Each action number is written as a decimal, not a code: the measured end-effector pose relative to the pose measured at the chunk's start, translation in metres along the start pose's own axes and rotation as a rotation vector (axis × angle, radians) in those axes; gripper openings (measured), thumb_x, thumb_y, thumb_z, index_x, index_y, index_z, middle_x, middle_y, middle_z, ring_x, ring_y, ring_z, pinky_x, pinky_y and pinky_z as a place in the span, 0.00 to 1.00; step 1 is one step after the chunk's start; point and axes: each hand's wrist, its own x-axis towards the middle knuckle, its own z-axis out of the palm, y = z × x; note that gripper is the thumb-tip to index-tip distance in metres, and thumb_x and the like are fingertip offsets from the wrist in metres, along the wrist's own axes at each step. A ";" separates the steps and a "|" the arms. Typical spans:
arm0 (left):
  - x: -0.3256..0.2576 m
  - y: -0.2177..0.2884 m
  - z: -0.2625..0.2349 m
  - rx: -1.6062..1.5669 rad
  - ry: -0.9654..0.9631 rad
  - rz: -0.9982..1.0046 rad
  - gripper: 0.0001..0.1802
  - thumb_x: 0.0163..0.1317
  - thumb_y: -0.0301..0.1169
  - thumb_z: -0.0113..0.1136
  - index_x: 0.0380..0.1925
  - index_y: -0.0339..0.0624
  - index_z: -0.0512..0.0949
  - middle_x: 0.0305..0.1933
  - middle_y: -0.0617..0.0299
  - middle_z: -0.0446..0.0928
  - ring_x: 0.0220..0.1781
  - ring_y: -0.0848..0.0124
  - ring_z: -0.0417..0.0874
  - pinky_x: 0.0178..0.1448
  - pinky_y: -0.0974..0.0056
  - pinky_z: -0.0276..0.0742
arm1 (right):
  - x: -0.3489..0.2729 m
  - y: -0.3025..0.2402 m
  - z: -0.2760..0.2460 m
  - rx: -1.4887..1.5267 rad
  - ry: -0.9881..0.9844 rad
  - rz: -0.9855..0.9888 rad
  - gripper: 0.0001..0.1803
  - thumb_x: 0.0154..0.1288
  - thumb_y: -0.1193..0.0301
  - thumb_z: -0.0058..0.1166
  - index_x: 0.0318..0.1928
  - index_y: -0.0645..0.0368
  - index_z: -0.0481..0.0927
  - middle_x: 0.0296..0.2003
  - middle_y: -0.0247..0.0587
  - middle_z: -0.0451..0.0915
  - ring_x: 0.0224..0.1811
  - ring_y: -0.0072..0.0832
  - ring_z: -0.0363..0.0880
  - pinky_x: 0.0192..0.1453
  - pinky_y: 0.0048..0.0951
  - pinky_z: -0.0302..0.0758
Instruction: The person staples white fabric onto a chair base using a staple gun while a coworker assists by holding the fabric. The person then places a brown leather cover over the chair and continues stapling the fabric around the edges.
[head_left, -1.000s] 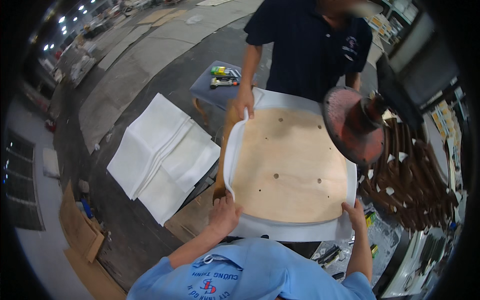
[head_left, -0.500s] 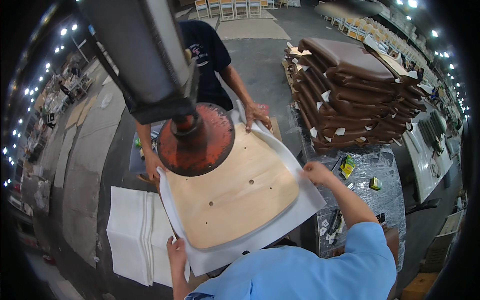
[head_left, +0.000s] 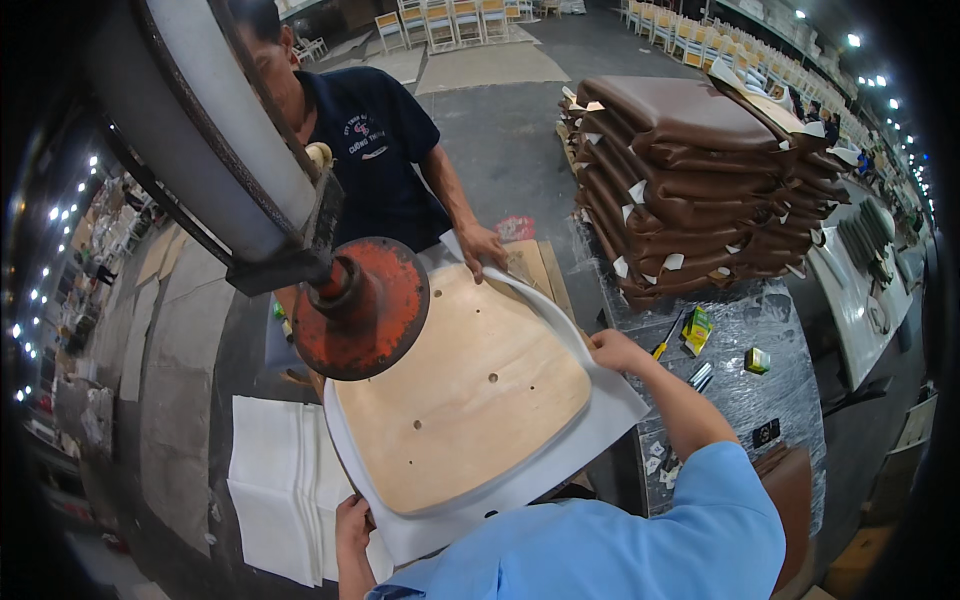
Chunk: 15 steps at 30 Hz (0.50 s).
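A pale plywood seat panel (head_left: 475, 420) with several drilled holes lies on a larger white sheet (head_left: 610, 410) whose margin shows around it. My left hand (head_left: 355, 525) is closed on the sheet's near left edge, its fingertips partly hidden. At the right edge, my right hand (head_left: 615, 352) pinches the sheet beside the panel's corner. Across from me, a co-worker's hand (head_left: 481, 248) holds the far edge, where the sheet curls up. A round red press plate (head_left: 385, 310) on a metal column hangs over the panel's far left part and hides it.
Folded white sheets (head_left: 275, 480) lie at the left. On the right, a plastic-wrapped table (head_left: 770, 400) bears a yellow-handled screwdriver (head_left: 668, 335), small yellow-green boxes (head_left: 697, 331) and a tall stack of brown upholstered pieces (head_left: 700, 180). The co-worker (head_left: 365, 130) stands opposite.
The view has shifted, so the press plate sits further left and the co-worker's upper body shows more. One co-worker's hand at the left is now hidden. Both my hands remain on the sheet's edges.
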 end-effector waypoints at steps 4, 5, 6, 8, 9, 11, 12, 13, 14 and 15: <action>0.002 0.003 0.007 0.189 0.061 -0.052 0.20 0.73 0.34 0.68 0.54 0.25 0.86 0.44 0.51 0.90 0.36 0.63 0.91 0.38 0.57 0.87 | -0.003 -0.007 0.008 -0.236 0.076 -0.080 0.24 0.71 0.49 0.65 0.48 0.58 0.94 0.41 0.60 0.92 0.47 0.54 0.93 0.56 0.51 0.86; 0.002 0.003 0.009 0.199 0.034 0.016 0.22 0.74 0.36 0.68 0.53 0.23 0.86 0.44 0.51 0.90 0.38 0.62 0.92 0.41 0.57 0.87 | -0.003 -0.008 0.010 -0.311 0.087 -0.029 0.26 0.71 0.47 0.64 0.49 0.57 0.94 0.42 0.62 0.91 0.49 0.57 0.93 0.57 0.53 0.86; 0.001 0.003 0.012 0.241 0.059 0.020 0.24 0.74 0.39 0.68 0.52 0.22 0.86 0.45 0.50 0.90 0.39 0.61 0.92 0.43 0.57 0.88 | -0.004 -0.008 0.012 -0.296 0.118 -0.092 0.26 0.72 0.47 0.64 0.49 0.58 0.94 0.41 0.62 0.91 0.48 0.56 0.93 0.56 0.52 0.86; -0.006 -0.001 0.017 0.280 0.110 0.002 0.29 0.76 0.44 0.68 0.54 0.20 0.85 0.47 0.47 0.90 0.43 0.60 0.92 0.47 0.56 0.88 | -0.008 -0.005 0.015 -0.361 0.147 -0.023 0.26 0.72 0.47 0.64 0.49 0.58 0.93 0.39 0.62 0.91 0.46 0.55 0.93 0.54 0.49 0.86; -0.013 -0.005 0.018 0.276 0.136 -0.015 0.32 0.76 0.46 0.68 0.56 0.18 0.85 0.48 0.46 0.90 0.46 0.58 0.93 0.50 0.56 0.88 | -0.011 -0.002 0.017 -0.253 0.144 -0.054 0.26 0.73 0.47 0.64 0.50 0.59 0.93 0.39 0.60 0.91 0.45 0.53 0.93 0.53 0.49 0.86; -0.025 -0.018 0.023 0.215 0.164 -0.057 0.37 0.77 0.50 0.67 0.60 0.16 0.83 0.51 0.44 0.90 0.50 0.57 0.93 0.53 0.55 0.88 | -0.019 0.004 0.017 -0.128 0.098 0.081 0.27 0.75 0.48 0.64 0.53 0.60 0.92 0.37 0.56 0.92 0.42 0.50 0.93 0.51 0.47 0.86; -0.033 -0.026 0.024 0.158 0.166 -0.085 0.39 0.77 0.51 0.67 0.61 0.15 0.81 0.53 0.43 0.90 0.51 0.56 0.92 0.54 0.54 0.88 | -0.025 0.007 0.017 -0.020 0.074 0.004 0.25 0.77 0.51 0.63 0.55 0.61 0.91 0.40 0.52 0.93 0.43 0.43 0.92 0.51 0.44 0.86; -0.039 -0.033 0.024 0.114 0.190 -0.165 0.41 0.77 0.52 0.66 0.63 0.13 0.80 0.54 0.42 0.90 0.53 0.56 0.92 0.55 0.53 0.88 | -0.031 0.011 0.015 0.064 0.050 -0.003 0.24 0.79 0.54 0.62 0.58 0.61 0.91 0.43 0.47 0.93 0.44 0.37 0.91 0.52 0.41 0.85; -0.046 -0.040 0.022 0.064 0.119 -0.216 0.39 0.78 0.49 0.66 0.63 0.12 0.79 0.56 0.42 0.89 0.53 0.58 0.92 0.55 0.53 0.88 | -0.034 0.014 0.015 0.127 0.019 0.080 0.22 0.81 0.57 0.61 0.60 0.62 0.91 0.45 0.42 0.94 0.46 0.31 0.90 0.52 0.37 0.85; -0.049 -0.043 0.018 0.003 0.015 -0.146 0.37 0.79 0.47 0.66 0.62 0.13 0.79 0.55 0.43 0.89 0.52 0.58 0.92 0.54 0.53 0.88 | -0.036 0.016 0.012 0.216 -0.079 0.066 0.22 0.82 0.58 0.61 0.62 0.62 0.90 0.47 0.41 0.93 0.47 0.29 0.90 0.53 0.37 0.85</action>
